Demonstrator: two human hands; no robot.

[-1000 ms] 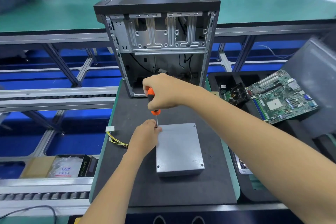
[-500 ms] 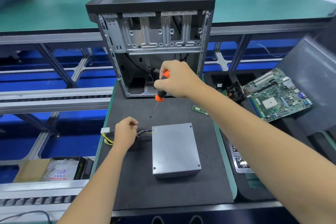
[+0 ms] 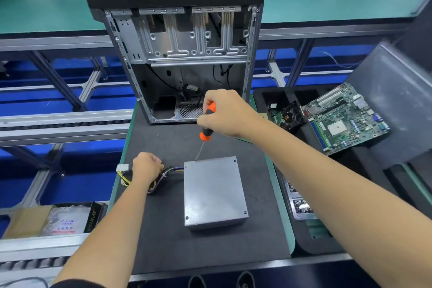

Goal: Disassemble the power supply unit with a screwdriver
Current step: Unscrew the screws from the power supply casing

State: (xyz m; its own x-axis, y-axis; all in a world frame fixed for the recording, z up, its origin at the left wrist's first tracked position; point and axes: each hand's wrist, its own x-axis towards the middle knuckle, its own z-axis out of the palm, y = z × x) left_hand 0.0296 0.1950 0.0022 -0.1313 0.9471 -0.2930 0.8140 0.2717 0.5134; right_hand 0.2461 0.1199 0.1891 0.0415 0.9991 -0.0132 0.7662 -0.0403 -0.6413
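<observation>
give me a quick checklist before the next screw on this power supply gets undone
1. Screwdriver held firmly in the right hand: ok.
2. Tip seated in a screw: cannot tell; it meets the far left edge of the power supply, but the screw head is too small to see.
3. Box flat on the grey mat: ok.
4. Box steadied: not ok; the left hand holds the cable bundle, not the box.
5. Screws showing at the other three corners of the lid: ok.
</observation>
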